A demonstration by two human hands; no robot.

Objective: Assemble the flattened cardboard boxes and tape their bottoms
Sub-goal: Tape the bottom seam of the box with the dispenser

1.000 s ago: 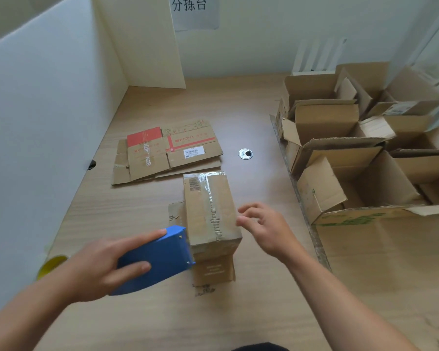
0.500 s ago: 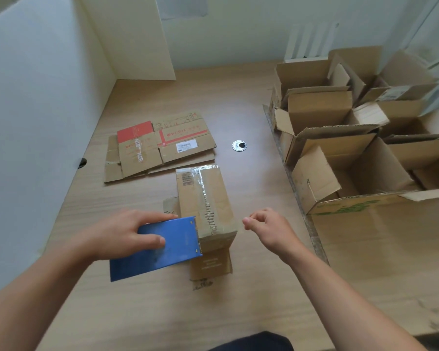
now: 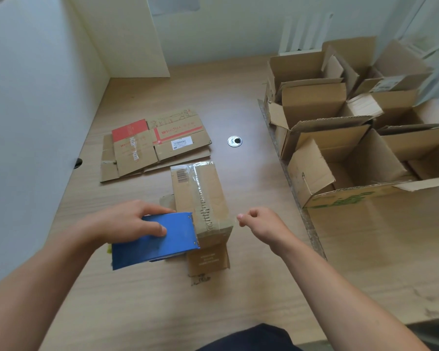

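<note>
A small cardboard box (image 3: pixel 200 196) stands bottom-up in the middle of the desk, with clear tape running along its centre seam. My left hand (image 3: pixel 122 221) grips a blue tape dispenser (image 3: pixel 157 239) whose front edge touches the box's near left corner. To the right of the box my right hand (image 3: pixel 261 224) hovers with its fingers loosely curled, holding nothing and apart from the box. Flattened cardboard boxes (image 3: pixel 152 143) with red print lie on the desk behind.
Several assembled open boxes (image 3: pixel 345 138) crowd the right side of the desk. A white partition wall (image 3: pixel 36 97) runs along the left. A round metal cable grommet (image 3: pixel 235 141) sits in the desk between the flattened boxes and the open ones.
My left hand turned the dispenser flat against the box's near corner. My right hand came off the box and drew back to the right, fingers curling.
</note>
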